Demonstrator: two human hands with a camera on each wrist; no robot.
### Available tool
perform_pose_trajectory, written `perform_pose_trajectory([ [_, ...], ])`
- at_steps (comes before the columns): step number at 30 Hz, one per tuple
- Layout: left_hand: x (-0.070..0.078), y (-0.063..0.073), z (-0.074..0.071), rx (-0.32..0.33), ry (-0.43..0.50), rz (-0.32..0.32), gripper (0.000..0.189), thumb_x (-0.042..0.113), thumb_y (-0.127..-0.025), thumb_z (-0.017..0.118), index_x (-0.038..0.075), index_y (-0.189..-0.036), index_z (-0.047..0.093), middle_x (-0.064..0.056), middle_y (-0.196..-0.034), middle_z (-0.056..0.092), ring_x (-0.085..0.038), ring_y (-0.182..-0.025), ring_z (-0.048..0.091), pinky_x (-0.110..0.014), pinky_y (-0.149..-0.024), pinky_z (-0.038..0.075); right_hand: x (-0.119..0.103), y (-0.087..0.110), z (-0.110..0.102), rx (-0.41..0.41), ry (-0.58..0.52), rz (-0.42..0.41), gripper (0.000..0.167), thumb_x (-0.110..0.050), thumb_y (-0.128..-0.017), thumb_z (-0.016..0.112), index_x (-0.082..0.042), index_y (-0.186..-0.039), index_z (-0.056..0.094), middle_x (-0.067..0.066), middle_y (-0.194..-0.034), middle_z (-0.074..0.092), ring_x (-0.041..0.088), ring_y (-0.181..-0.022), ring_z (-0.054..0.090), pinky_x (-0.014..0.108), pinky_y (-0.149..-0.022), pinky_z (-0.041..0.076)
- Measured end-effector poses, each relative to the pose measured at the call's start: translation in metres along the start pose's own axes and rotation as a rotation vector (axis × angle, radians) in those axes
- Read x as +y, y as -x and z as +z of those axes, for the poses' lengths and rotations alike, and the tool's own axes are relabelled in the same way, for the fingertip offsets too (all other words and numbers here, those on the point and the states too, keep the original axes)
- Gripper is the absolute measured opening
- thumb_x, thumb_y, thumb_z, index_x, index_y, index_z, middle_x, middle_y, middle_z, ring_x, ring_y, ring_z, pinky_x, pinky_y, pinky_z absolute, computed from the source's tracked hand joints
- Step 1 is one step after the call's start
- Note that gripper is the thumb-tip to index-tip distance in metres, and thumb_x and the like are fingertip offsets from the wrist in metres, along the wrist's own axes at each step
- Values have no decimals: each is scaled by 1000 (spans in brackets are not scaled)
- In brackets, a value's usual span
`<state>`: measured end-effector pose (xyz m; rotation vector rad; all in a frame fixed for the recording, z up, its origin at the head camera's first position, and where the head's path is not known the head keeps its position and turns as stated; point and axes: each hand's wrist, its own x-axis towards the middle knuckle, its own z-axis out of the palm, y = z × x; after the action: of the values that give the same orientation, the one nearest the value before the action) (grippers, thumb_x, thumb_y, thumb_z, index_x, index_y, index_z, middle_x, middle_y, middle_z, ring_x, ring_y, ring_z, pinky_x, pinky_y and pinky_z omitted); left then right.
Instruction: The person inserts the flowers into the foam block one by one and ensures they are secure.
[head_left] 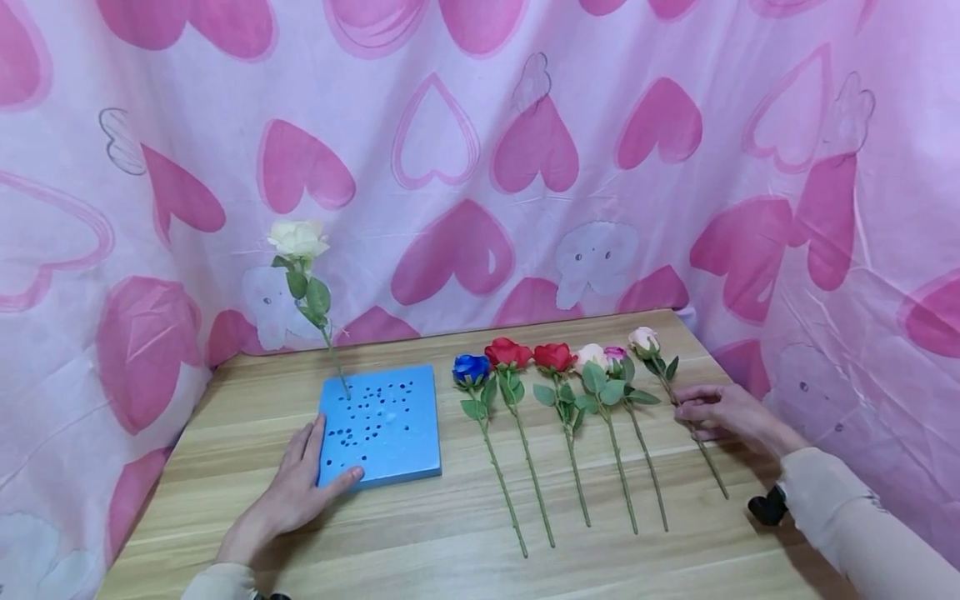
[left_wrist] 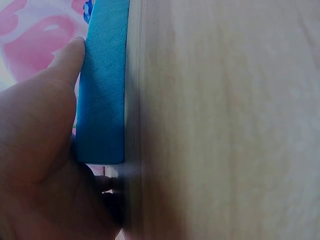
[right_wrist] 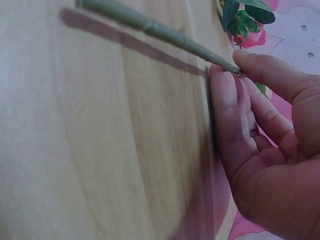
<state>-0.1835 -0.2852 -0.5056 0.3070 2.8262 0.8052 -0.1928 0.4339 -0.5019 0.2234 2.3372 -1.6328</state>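
Note:
My left hand [head_left: 296, 479] rests against the near left corner of a blue foam block [head_left: 401, 454] with many small holes in its top. Its fingers lie straight along the left side, and the thumb touches the front edge. A white artificial rose [head_left: 297, 240] stands in the block's far left part, its stem leaning slightly. At the far right, my right hand [head_left: 723, 412] pinches the stem of a pale pink rose [head_left: 643, 340] between thumb and fingers. In the right wrist view the green stem [right_wrist: 165, 32] reaches out from the fingertips, low over the table.
Left of my right hand lie a blue rose [head_left: 471, 369], two red roses [head_left: 553, 357], a cream-pink rose [head_left: 591, 357] and a small magenta rose [head_left: 615, 354], side by side on the wooden table [head_left: 405, 533]. A pink heart-print curtain [head_left: 450, 250] hangs behind and beside the table.

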Motion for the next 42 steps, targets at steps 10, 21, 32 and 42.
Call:
perform_pose_trajectory([
  [10, 0, 1, 1, 14, 7, 14, 122, 66, -104, 67, 1, -177, -6, -43, -177, 4, -67, -162, 6, -84, -124, 17, -4, -5, -4, -5, 77, 5, 62, -22, -108, 77, 12, -155, 54, 7, -107, 78, 16, -85, 75, 36, -76, 69],
  [21, 3, 1, 2, -2, 1, -12, 124, 69, -104, 66, 1, -177, -7, -42, -177, 3, -67, -162, 5, -83, -125, 18, -5, -5, -9, -57, 16, -55, 57, -20, -111, 72, 11, -153, 50, 4, -111, 80, 16, -85, 73, 37, -73, 68],
  [32, 1, 0, 2, -10, 4, -29, 124, 71, -104, 65, 2, -177, -8, -41, -178, 0, -66, -163, 3, -82, -126, 17, -12, -7, -14, -139, -43, -115, 27, -15, -115, 64, -19, -141, 60, 14, -116, 76, 29, -93, 79, 49, -81, 70],
  [42, 3, 1, 0, -19, 5, -38, 125, 72, -103, 65, 3, -177, -8, -40, -179, -1, -65, -164, 2, -81, -127, 16, -37, -9, -14, -109, -59, -157, 41, -6, -110, 67, -28, -143, 56, 20, -117, 77, 33, -101, 79, 51, -88, 69],
])
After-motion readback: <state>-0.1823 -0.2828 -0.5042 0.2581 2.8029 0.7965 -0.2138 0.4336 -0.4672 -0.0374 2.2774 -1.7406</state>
